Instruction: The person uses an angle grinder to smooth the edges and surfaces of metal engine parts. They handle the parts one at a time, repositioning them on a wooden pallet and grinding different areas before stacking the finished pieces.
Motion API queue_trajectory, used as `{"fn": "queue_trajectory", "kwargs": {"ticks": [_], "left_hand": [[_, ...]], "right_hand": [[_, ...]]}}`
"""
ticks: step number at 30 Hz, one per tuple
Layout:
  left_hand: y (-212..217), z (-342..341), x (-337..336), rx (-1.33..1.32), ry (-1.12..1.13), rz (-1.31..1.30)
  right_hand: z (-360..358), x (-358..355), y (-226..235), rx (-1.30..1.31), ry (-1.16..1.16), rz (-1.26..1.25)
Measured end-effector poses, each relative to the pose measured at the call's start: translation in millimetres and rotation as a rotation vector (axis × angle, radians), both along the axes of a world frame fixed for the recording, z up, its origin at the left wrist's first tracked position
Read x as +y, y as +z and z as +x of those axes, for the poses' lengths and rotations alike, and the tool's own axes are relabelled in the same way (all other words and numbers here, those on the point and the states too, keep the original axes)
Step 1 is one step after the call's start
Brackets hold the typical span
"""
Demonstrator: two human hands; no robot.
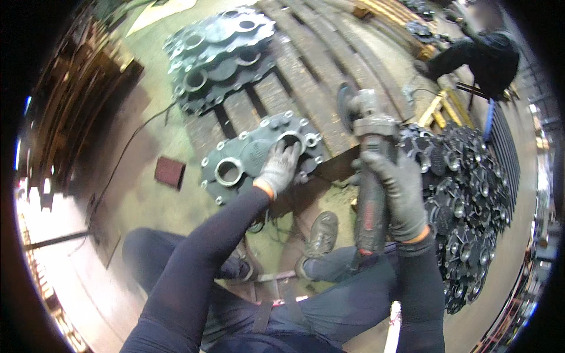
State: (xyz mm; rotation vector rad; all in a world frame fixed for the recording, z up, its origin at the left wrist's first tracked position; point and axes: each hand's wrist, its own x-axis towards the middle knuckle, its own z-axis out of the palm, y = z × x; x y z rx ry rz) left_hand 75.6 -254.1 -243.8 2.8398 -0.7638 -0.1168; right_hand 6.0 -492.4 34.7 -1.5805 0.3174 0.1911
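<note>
A grey cast-metal cover with round bores and small bosses along its edge lies in front of me, at the near end of a wooden pallet. My left hand, in a grey glove, grips it at the right bore, fingertips reaching into the hole. In my gloved right hand is an angle grinder, its fingers wrapped round the body. The grinder is held upright to the right of the cover, its dark disc at the far end and apart from the cover.
More grey covers are stacked on the slatted pallet. Dark castings make a large pile at right. A maroon abrasive pad and a cable lie on the floor at left, near stacked wood. Another person works at far right.
</note>
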Motion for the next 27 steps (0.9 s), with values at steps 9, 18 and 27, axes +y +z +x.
{"fn": "queue_trajectory", "kwargs": {"ticks": [9, 18, 27], "left_hand": [[-49.5, -10.2, -44.4, -0.25, 0.019, 0.181], [-33.2, -41.2, -2.5, -0.311, -0.168, 0.328], [109.5, 18.8, 61.2, 0.143, -0.734, 0.282]], "right_hand": [[-1.6, -23.0, 2.7, -0.029, -0.024, 0.141], [2.6, -27.9, -4.6, -0.159, -0.044, 0.166], [5.2, -16.2, 0.2, -0.165, -0.011, 0.211]]}}
